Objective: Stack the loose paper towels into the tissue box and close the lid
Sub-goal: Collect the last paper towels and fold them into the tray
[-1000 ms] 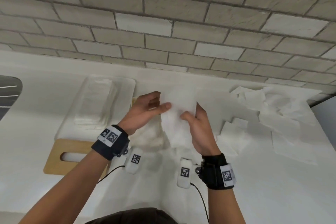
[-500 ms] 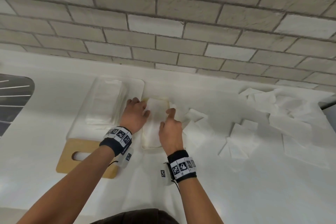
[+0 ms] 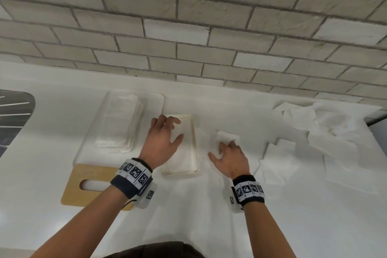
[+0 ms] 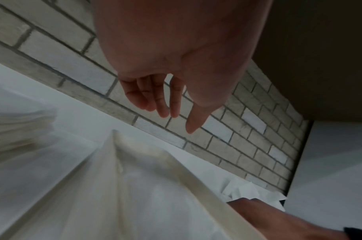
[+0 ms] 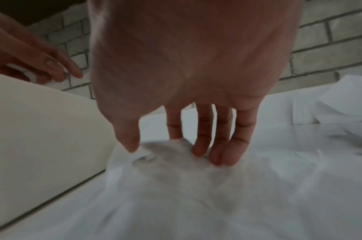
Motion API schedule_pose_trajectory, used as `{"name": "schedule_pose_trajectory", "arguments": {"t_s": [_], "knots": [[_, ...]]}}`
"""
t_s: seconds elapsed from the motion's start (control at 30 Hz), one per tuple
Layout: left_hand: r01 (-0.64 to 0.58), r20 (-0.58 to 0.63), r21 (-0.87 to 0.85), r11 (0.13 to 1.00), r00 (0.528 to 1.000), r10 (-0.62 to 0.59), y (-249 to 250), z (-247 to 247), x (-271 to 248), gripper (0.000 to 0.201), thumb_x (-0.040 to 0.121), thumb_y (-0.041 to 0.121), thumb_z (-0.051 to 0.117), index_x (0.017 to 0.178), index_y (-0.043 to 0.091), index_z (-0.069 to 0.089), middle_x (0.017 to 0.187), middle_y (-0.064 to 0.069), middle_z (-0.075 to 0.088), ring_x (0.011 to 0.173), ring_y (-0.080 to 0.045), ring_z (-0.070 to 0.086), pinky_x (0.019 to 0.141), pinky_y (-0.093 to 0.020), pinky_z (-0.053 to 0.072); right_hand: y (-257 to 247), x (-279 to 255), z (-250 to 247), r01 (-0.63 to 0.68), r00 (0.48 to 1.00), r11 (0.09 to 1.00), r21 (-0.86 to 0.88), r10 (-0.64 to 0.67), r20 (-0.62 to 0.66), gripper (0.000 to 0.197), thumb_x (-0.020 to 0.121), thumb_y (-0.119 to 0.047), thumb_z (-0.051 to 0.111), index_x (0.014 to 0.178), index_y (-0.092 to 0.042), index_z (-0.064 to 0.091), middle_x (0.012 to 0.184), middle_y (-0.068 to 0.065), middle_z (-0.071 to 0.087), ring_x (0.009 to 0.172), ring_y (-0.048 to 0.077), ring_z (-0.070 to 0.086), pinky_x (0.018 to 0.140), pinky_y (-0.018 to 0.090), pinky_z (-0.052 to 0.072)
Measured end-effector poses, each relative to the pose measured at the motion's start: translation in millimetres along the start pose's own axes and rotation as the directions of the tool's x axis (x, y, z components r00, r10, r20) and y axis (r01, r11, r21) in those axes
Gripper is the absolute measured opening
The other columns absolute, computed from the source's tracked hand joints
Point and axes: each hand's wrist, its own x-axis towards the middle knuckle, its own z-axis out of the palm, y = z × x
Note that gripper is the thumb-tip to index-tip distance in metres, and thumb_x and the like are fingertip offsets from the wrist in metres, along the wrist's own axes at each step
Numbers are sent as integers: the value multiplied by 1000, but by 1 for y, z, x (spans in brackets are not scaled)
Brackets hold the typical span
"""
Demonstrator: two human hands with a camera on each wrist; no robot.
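The open cream tissue box (image 3: 196, 148) lies in the middle of the counter with white towels (image 3: 184, 157) stacked inside. My left hand (image 3: 174, 131) hovers over the box's far end with fingers spread and relaxed, holding nothing; the left wrist view shows this hand (image 4: 176, 113) above the box rim (image 4: 196, 175). Just right of the box, my right hand (image 3: 222, 150) rests its fingertips on a small folded paper towel (image 3: 228, 135). In the right wrist view the fingers (image 5: 202, 146) and thumb press on that towel (image 5: 176, 170) beside the box wall (image 5: 42, 129).
The wooden lid (image 3: 73, 186) with an oval slot lies at front left. Behind it a clear cover (image 3: 155, 100) holds a stack of towels (image 3: 119, 123). Several loose towels (image 3: 314, 123) are scattered on the right. A brick wall (image 3: 188, 27) backs the counter.
Both hands brought a towel down and pressed it into the box. My right hand then moved right onto a folded towel, while the left lifted off and stays over the box.
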Motion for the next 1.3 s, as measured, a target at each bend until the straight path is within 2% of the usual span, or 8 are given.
{"name": "schedule_pose_trajectory", "arguments": {"t_s": [0.3,0.47,0.6,0.77,0.9,1.0,1.13,1.3], "knots": [[-31,155,-206,978,986,64,26,-11,4,17,99,45,69,105,29,67,96,15,67,93,-5,66,89,-34,56,4,3,-56,-29,997,929,369,54,-58,27,101,-43,67,98,-17,70,97,-4,74,95,20,68,91,36,52],[4,321,-295,956,942,95,49,-17,3,91,76,81,75,149,38,42,146,16,51,126,-4,55,105,-33,53,-25,-23,-116,179,956,761,623,15,-293,7,99,-23,73,94,-26,76,92,-21,77,88,-6,70,78,8,48],[-102,336,-384,918,910,242,69,-19,1,148,54,70,96,165,44,1,172,13,14,150,-4,35,120,-27,40,-52,-35,-133,227,937,558,798,99,-335,4,99,-26,75,96,-27,78,97,-18,79,94,3,74,86,27,59],[-346,48,-328,879,923,381,58,-36,9,62,84,24,90,140,31,63,154,12,49,139,-1,52,109,-23,50,-59,-32,-121,211,949,349,913,153,-277,23,104,-10,64,104,-23,83,99,4,81,96,28,77,93,50,65],[-176,5,-467,866,979,202,48,-59,12,14,98,15,76,112,19,80,115,11,77,93,-13,77,78,-37,66,-59,-35,-108,184,961,323,928,138,-238,23,100,-6,68,107,-25,79,87,6,77,79,22,69,86,45,63],[27,-3,-447,894,999,-32,39,-75,21,19,100,38,74,107,21,78,98,5,79,63,-15,76,69,-42,63,-67,-39,-98,162,981,383,909,40,-192,15,97,-7,73,101,-22,74,89,-1,77,83,15,68,80,37,55],[173,-47,-349,921,978,-202,9,-81,44,31,94,45,79,110,19,77,67,3,75,47,-13,66,55,-17,51,-80,-42,-77,153,988,539,829,-100,-118,23,97,-5,70,98,-26,79,106,-17,80,101,4,72,92,27,57],[249,34,-268,931,968,-249,-23,-88,66,36,80,33,93,111,27,78,85,13,73,87,-11,71,65,-8,47,-95,-36,-44,85,995,672,736,-14,-102,26,98,-5,65,104,-26,78,101,-16,78,90,-3,70,81,10,50]]}}
